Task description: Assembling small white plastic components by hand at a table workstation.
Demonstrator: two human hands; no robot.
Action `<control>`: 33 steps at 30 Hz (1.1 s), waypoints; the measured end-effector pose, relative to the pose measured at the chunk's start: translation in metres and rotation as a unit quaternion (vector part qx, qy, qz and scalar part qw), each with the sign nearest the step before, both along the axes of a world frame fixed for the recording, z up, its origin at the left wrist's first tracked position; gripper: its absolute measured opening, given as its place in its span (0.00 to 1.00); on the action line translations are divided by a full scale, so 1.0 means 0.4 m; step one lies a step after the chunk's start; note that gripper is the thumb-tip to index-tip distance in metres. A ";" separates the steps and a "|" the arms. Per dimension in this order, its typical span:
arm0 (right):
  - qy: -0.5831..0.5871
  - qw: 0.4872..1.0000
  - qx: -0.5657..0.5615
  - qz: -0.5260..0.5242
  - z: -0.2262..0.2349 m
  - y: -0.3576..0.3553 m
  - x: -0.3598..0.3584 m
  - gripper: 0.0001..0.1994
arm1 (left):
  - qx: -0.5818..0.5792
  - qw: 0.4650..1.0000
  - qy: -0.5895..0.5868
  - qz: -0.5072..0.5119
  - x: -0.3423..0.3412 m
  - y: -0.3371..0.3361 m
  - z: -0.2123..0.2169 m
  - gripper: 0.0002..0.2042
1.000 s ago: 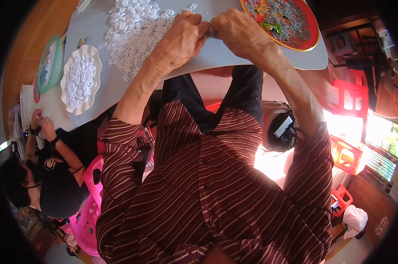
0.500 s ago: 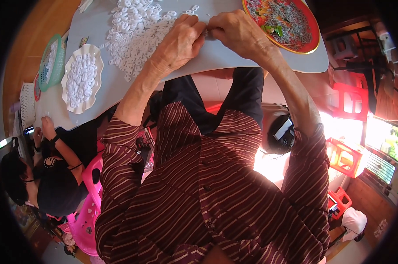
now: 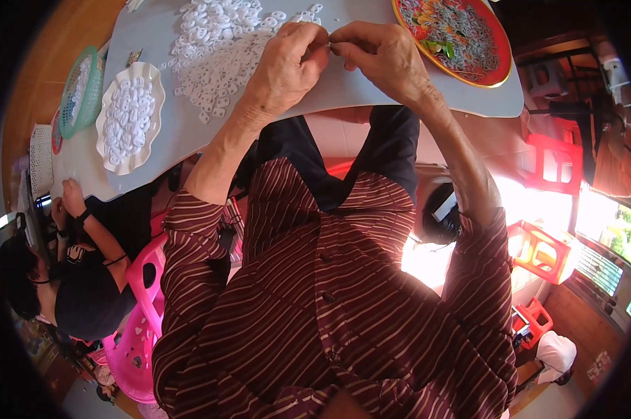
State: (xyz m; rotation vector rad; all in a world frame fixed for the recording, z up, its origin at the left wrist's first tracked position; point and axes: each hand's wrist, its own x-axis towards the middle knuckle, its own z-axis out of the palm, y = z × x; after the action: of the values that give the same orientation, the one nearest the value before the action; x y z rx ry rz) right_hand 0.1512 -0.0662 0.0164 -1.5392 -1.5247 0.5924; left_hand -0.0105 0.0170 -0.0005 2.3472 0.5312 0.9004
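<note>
Over the far part of the grey table point(image 3: 371, 91), my left hand point(image 3: 291, 66) and my right hand point(image 3: 389, 59) meet fingertip to fingertip. Both are closed in a pinch; whatever lies between the fingertips is too small and hidden to name. Just left of my left hand spreads a heap of small white plastic pieces point(image 3: 214, 70), larger oval ones at the back and smaller ones nearer me. To the right of my right hand sits a red round tray point(image 3: 498, 52) with a yellow rim, holding many thin grey metal bits.
A white wavy-edged dish point(image 3: 155, 119) of white oval pieces and a green basket point(image 3: 92, 105) stand on the left. Another person point(image 3: 95, 279) sits there by a pink chair point(image 3: 137, 342). Red plastic stools point(image 3: 556, 164) are at the right.
My right hand has turned slightly, its fingers now more extended toward the left fingertips. My left hand stays almost in place. The view has shifted a little.
</note>
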 end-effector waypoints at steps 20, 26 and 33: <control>0.271 0.962 0.039 0.004 -0.027 -0.004 -0.032 0.09 | -0.214 0.967 -0.139 -0.003 -0.013 -0.036 0.009 0.08; 0.162 0.986 0.031 -0.011 -0.003 0.009 0.004 0.10 | -0.226 0.965 -0.129 0.013 -0.014 -0.042 0.017 0.06; -0.123 0.992 0.002 -0.035 0.052 -0.021 0.073 0.06 | -0.295 0.942 -0.151 0.048 -0.026 -0.063 0.005 0.06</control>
State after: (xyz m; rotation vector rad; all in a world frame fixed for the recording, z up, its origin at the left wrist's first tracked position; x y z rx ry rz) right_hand 0.1806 -0.0747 0.0371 -1.7049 -1.6444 0.3701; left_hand -0.0208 -0.0083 0.0016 1.6227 0.6793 0.9610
